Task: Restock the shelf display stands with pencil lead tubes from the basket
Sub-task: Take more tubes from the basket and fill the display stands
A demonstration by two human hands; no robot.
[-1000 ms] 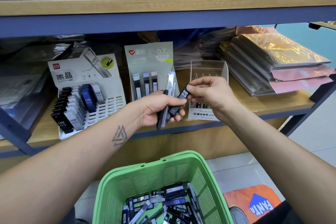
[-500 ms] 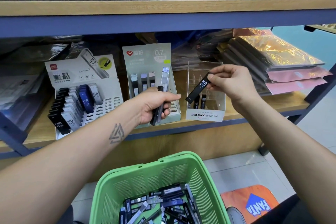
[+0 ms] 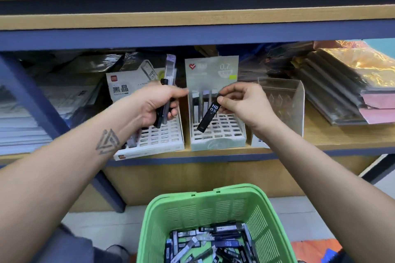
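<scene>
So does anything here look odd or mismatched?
Possibly. The right hand holds a black tube marked HB 0.5 over the green stand, whose card reads 0.7, so the sizes seem mismatched.

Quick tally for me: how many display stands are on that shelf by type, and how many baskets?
White card stand, HB 0.5, behind the left hand: 1
Pale green card stand, marked 0.7: 1
Clear plastic stand, behind the right hand: 1
Green basket of lead tubes: 1
Total: 4
</scene>
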